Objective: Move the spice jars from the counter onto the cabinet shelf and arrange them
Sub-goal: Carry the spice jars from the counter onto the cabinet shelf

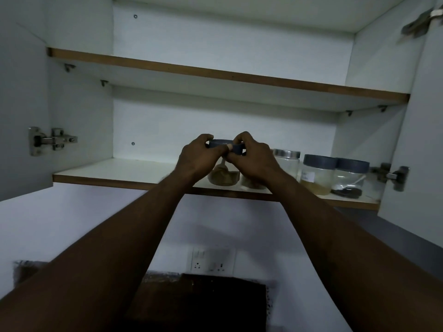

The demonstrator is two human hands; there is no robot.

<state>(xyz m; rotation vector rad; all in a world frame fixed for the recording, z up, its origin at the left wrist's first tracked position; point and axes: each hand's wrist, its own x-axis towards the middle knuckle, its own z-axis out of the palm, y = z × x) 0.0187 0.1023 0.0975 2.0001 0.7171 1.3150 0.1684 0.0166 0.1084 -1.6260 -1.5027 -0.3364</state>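
Person, two arms in view. Left hand [195, 155]: bare, no glove, ring or watch visible. Right hand [254, 155]: bare likewise. Both forearms uncovered up to the lower frame edge; no sleeve or cuff shows. Fingers [229, 147]: one carries a pale nail, lying between the two hands. Lighting dim; finer detail indistinct.

Five spice jars [317, 174], two shelves [124, 167], two hands [196, 155].
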